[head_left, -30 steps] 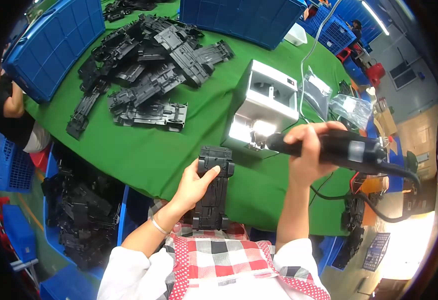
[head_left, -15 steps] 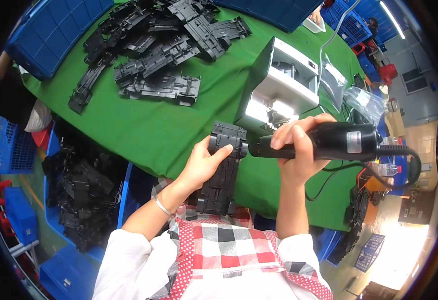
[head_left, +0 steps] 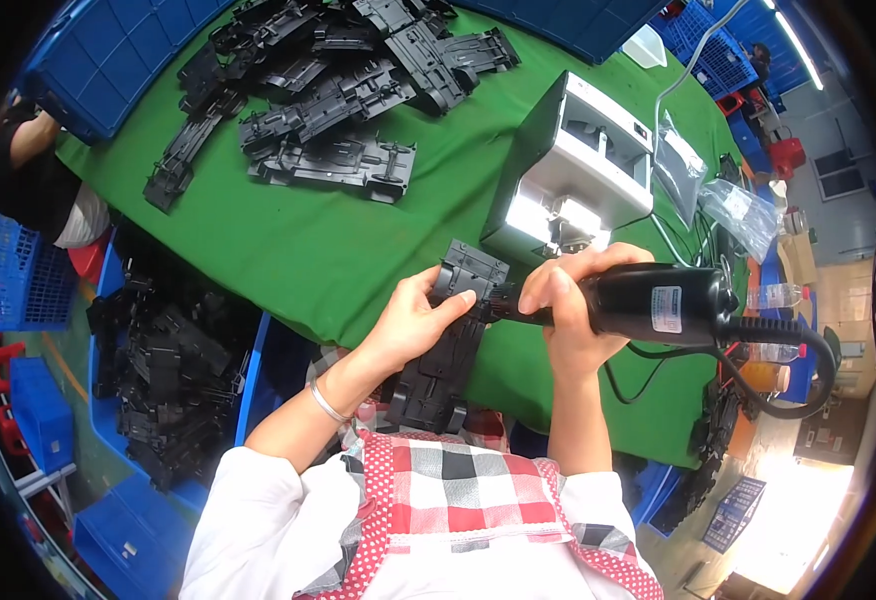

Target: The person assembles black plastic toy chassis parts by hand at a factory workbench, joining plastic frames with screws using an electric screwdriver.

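Observation:
My left hand (head_left: 408, 322) grips a long black plastic vehicle chassis (head_left: 438, 372) near its upper end, thumb on top. The chassis slants between my apron and the near edge of the green-covered table. My right hand (head_left: 576, 315) is wrapped round a thick black corded electric screwdriver (head_left: 638, 303), held nearly level. Its narrow front end meets the chassis's right side by my left thumb; the very tip cannot be made out. Just beyond my right hand stands a white and black box-shaped screw feeder (head_left: 613, 165).
Several black chassis (head_left: 343, 165) lie heaped on the green cloth (head_left: 288, 250). Blue crates (head_left: 118, 60) line the far side. A blue bin at left holds more black parts (head_left: 173, 375). Clear plastic bags (head_left: 743, 215) and cables lie at right. Another person's arm (head_left: 33, 138) shows far left.
The screwdriver has moved left, its front end now against the chassis. The chassis has tilted slightly. A co-worker's hand at the white tray has gone from view.

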Available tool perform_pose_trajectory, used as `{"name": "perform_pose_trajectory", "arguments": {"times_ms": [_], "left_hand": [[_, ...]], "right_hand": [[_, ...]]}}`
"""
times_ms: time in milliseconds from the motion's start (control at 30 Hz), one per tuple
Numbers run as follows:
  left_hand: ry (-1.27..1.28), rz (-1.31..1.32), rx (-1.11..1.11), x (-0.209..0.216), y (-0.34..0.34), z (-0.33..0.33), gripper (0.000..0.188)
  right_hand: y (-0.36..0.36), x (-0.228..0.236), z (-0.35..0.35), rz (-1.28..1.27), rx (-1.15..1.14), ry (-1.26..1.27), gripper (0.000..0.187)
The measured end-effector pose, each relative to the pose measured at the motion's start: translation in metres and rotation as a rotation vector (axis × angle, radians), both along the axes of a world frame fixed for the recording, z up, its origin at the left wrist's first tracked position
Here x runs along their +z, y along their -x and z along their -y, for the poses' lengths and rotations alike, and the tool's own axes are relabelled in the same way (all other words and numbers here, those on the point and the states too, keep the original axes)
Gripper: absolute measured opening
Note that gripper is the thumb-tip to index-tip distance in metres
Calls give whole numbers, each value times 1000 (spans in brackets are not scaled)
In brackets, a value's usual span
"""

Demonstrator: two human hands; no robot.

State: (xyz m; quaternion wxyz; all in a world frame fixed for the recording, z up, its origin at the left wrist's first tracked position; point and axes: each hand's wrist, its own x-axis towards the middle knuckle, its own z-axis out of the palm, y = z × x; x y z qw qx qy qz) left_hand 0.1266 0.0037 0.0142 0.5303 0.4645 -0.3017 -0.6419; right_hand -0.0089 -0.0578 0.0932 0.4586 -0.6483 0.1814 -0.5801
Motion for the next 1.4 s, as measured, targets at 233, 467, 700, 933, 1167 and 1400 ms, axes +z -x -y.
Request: {"name": "perform_pose_trajectory", "arguments": {"times_ms": [233,467,700,933,1167,1400], "left_hand": [[-13,-90,-92,5,-4,-6,29],[-75,-103,-122,4,-3,-5,27],[-95,-96,-64,1,-2,-2,26],[-70,-95,-83,2,-3,-2,22],[-9,34,-64,-9,0,-4,18],[38,43,-89,-8,3,-13,20]], "right_hand": [[25,45,12,351,-77,-5,34],[13,37,39,12,-451,175,33],[5,36,24,221,-84,-195,29],[-20,13,6,160,-60,-138,33],[-23,7,3,-87,69,5,32],[-11,14,8,-50,263,96,38]]}}
